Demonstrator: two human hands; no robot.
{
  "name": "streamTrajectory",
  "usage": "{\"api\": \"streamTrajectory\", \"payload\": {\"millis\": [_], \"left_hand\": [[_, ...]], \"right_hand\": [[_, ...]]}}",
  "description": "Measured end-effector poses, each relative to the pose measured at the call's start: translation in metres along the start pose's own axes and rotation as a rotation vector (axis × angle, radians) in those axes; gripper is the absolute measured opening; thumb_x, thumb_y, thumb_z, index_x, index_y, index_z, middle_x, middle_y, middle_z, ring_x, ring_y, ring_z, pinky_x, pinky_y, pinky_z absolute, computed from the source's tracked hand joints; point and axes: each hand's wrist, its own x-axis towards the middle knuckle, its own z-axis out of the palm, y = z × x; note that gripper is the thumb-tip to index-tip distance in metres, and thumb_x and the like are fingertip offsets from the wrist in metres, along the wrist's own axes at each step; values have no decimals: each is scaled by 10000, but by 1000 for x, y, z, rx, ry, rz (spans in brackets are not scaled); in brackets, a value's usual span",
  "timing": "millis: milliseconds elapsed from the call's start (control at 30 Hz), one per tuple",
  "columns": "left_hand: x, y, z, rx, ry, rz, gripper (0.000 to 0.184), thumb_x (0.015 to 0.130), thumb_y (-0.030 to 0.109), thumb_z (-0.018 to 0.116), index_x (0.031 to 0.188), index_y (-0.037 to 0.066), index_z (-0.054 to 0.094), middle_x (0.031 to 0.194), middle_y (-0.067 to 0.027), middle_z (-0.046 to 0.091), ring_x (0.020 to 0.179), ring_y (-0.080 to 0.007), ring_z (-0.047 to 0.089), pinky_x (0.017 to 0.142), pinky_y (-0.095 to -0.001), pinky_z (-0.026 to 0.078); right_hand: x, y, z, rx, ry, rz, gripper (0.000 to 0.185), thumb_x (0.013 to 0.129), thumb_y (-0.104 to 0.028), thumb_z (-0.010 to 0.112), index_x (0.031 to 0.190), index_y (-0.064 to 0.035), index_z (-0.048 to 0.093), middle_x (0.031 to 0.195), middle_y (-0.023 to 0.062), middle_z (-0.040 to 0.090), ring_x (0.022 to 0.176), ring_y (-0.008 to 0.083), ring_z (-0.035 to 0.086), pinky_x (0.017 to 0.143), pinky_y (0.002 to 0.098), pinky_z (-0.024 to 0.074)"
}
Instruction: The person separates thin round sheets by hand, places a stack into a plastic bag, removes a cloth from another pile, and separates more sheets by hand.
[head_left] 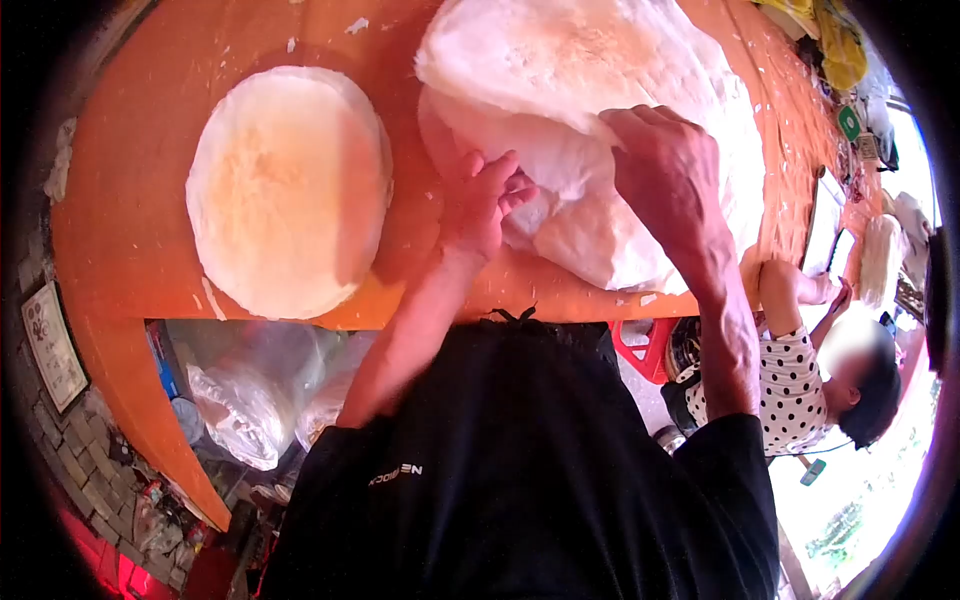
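Across the orange surface (pixel 130 215), just beyond the wearer's black shirt (pixel 520 450), both bare hands are at work on a big, soft, white, fluffy heap (pixel 600 225). And look at the right hand (pixel 670 165): it's over the middle of the heap, knuckles up, fingers curled in tight and closed on the rim of the broad white upper layer (pixel 545 60). That layer spreads toward the far side, with a warm tan patch across its top, and below its edge the material is folded and rumpled.

Over to the left hand (pixel 490 200), at the heap's near left edge: fingers loosely bent and a little apart, palm turned partly up, nothing visible in its grasp. Whether the fingertips touch the white material, I cannot tell.

Well to the left, a flat white oval pad (pixel 290 190) lies by itself on the same surface, yellowish toward its middle, a shadow across its right side. Beneath the surface on that side sit clear plastic bags (pixel 250 405). Swing right, and a red plastic stool (pixel 648 350) shows under the near edge; beyond the right forearm is a person in a white polka-dot top (pixel 790 390). Up in the far right corner, a yellow cloth-like item (pixel 840 45) hangs among clutter.
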Motion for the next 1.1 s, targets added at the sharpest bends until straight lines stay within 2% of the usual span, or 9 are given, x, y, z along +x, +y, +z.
{"api": "streamTrajectory", "payload": {"millis": [200,467,500,533,600,633,733,833,1100], "left_hand": [[7,3,17,-116,-57,122,183,864,207,615,953,72,530,930,-74,595,739,-127,565,669,-274,507],[15,8,45,-193,-50,34,355,892,194,574,1196,25,504,1096,-102,601,999,-236,606,799,-381,529],[17,5,42,-189,-62,34,355,892,194,574,1196,25,504,1096,-102,601,999,-236,606,799,-381,529],[19,0,33,-189,-56,25,350,892,191,572,1200,40,503,1110,-102,595,1004,-234,603,799,-391,532],[20,-2,15,-165,-63,-31,355,892,185,571,1223,82,494,1139,-93,584,1012,-236,600,800,-396,540],[18,-2,11,-164,-63,-31,355,892,185,571,1223,82,494,1139,-93,584,1012,-236,600,800,-396,540],[12,-2,6,-138,-74,-1,368,889,188,572,1231,82,488,1129,-79,588,991,-229,606,793,-388,543],[11,-4,0,-110,29,-45,375,885,189,579,1232,79,487,1115,-69,594,976,-220,611,780,-380,543],[0,-3,-16,-27,29,11,400,871,176,602,1233,54,482,1121,-80,583,970,-206,607,770,-370,538]], "right_hand": [[1,9,-9,77,55,42,221,717,-11,569,888,-101,674,803,82,672,740,259,651,634,354,533],[56,67,-63,-35,144,347,134,838,-161,593,920,-99,678,745,134,634,639,302,619,585,383,496],[71,71,-92,-129,166,399,206,767,-151,665,671,15,590,594,172,563,499,193,518,472,345,405],[76,112,-89,-145,444,172,239,785,-184,648,662,13,588,574,185,547,475,209,504,440,380,379],[96,106,-137,-791,181,232,271,835,-219,592,724,27,615,603,174,588,501,244,532,499,397,421],[86,107,-147,-246,489,312,293,858,-242,573,774,31,635,625,179,607,538,274,579,551,400,449],[67,42,-170,-187,445,271,298,865,-257,568,840,25,661,663,194,625,592,275,623,588,401,468],[65,48,-154,-370,708,9,304,866,-262,567,892,24,666,698,197,643,628,254,640,619,393,479],[90,139,-216,-637,634,36,220,852,-186,591,912,11,670,817,192,647,734,288,618,690,387,471]]}}
